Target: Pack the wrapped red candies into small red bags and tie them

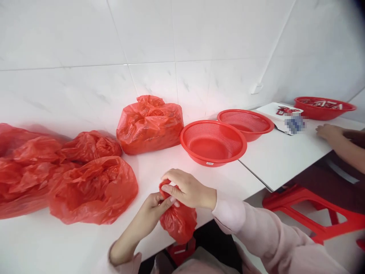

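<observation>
A small red plastic bag [181,224] is gathered between my hands at the table's front edge, its filled lower part hanging below my fingers. My left hand [154,211] pinches the bag's neck from the left with thumb and fingers. From the right, my right hand [188,186] grips the top of the bag, its thumb close to the left thumb. What the bag contains cannot be made out. Nearest to my left hand on the table lies a large crumpled red bag [95,194].
More red bags [31,163] lie at the left, and a full red bag [149,127] stands by the wall. Two red strainer baskets [212,160] [251,133] sit right of it. Further right are a white scale [273,110], a red basin [322,112], a co-worker's hand [330,131] and a red stool [305,205].
</observation>
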A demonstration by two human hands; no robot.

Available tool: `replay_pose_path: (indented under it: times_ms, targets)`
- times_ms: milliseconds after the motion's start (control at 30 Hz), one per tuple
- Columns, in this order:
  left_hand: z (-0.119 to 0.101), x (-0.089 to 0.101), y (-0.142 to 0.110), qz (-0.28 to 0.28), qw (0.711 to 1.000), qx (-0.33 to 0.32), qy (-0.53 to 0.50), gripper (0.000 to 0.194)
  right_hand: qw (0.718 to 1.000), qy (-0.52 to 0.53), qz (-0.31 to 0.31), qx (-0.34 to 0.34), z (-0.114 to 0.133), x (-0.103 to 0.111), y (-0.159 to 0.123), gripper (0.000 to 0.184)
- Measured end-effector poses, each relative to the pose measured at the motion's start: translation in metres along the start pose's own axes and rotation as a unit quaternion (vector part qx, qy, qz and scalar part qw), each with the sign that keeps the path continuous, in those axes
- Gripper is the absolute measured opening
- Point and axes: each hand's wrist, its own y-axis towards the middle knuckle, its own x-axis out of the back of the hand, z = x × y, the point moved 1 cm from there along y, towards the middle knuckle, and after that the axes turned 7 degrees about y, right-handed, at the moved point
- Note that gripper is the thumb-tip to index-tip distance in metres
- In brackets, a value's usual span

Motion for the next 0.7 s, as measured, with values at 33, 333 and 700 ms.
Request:
replay_pose_path:
  times_ms: [33,333,700]
  targets:
    - [0.002,0.001,-0.001,-0.025,1.000,-0.002,0.001,0.037,0.999,0.009,0.010,-0.033,-0.004,-0.001,-0.003,0.020]
    - [0.011,0.009,-0.006,-0.090,0.995,-0.011,0.049,0.033,0.979,0.123,-0.095,-0.132,0.030,0.023,-0.045,0.015]
    - [0.002,-0.002,-0.001,-0.026,0.971,-0.120,0.204,0.009,0.991,0.064,-0.115,-0.031,-0.001,0.003,-0.048,0.024]
